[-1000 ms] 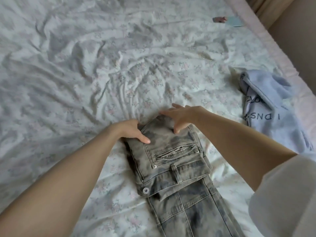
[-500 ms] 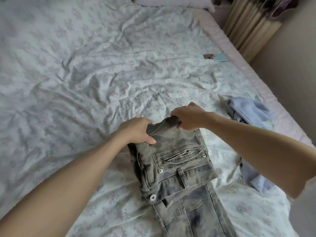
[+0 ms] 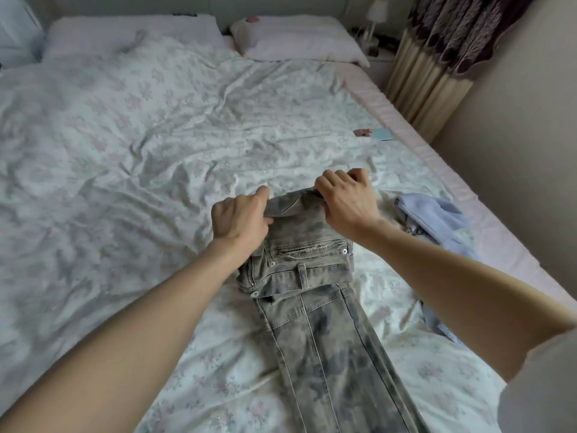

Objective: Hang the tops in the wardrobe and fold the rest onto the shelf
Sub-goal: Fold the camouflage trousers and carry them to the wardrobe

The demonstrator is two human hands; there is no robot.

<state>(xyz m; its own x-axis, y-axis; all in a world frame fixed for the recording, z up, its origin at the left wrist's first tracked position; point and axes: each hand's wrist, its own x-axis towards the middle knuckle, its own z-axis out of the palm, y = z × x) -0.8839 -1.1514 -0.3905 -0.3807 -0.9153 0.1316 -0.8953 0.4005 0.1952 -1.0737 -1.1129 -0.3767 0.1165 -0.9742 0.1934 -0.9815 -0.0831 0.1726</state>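
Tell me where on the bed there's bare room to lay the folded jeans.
Free: the wide sheet left of the jeans, up to the pillows. Crowded: the right side, where the blue top lies beside the jeans, with a small card near the right edge.

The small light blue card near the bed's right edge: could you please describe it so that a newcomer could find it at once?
Start at the wide bed with its floral white sheet and follow its right side down from the white pillows. The small light blue flat card lies on the sheet just inside the pink mattress border, beyond both hands. Unlike the crumpled light blue garment nearer the viewer, it is tiny, flat and touches a small pink item.
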